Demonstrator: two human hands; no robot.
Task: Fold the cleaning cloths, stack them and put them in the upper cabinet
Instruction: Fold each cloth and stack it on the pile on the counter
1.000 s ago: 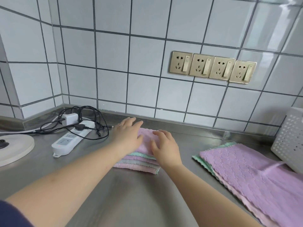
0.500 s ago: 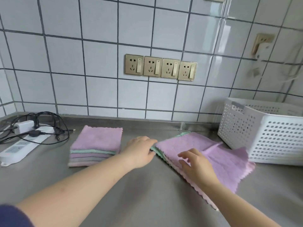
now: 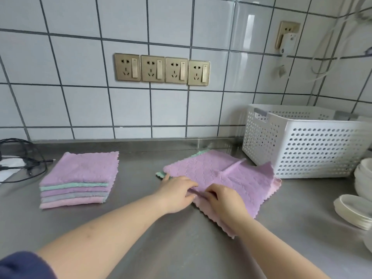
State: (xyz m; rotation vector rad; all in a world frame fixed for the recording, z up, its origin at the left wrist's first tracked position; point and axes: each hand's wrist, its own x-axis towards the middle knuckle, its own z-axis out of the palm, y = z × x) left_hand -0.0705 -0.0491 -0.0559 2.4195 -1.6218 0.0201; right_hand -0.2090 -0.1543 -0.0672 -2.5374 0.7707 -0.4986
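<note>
Surroundings: I see a white perforated basket at right of frame, touching the far corner of the loose cloths; white dishes stacked at the right edge; black cables at far left; four brass wall sockets on the tiles above.
Basket contents: I cannot tell from this angle.
Folded stack: left of centre on the steel counter, purple on top, well apart from both hands.
Unfolded cloths: centre right, purple over pink and green, lying flat.
Left hand: I have its fingers curled, pinching the purple cloth's near edge.
Right hand: just beside it, gripping the same edge.
</note>
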